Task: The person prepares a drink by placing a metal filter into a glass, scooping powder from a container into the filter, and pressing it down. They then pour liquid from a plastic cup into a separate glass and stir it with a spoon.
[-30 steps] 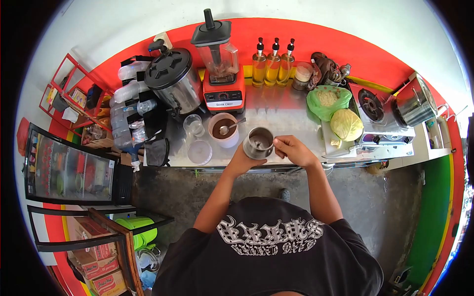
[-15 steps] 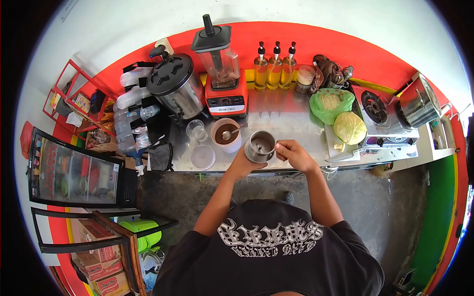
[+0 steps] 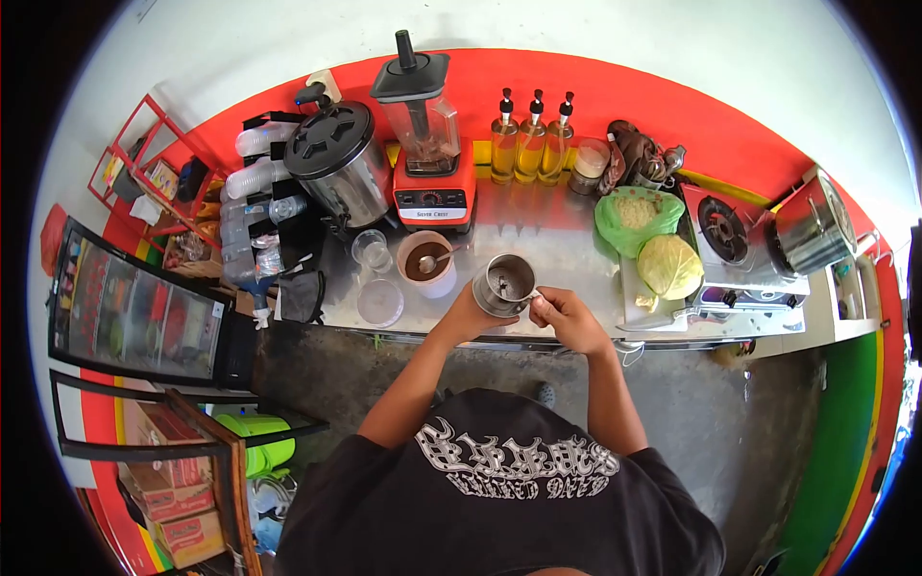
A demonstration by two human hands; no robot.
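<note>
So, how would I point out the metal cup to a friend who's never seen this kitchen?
Find the long metal counter along the red wall, then look at its near edge, nearer you than the blender. There the left hand wraps a metal cup and the right hand grips its handle. Unlike the pale tub of brown stuff beside it, it's shiny bare metal.

Bright — edges bowed, corners black.
</note>
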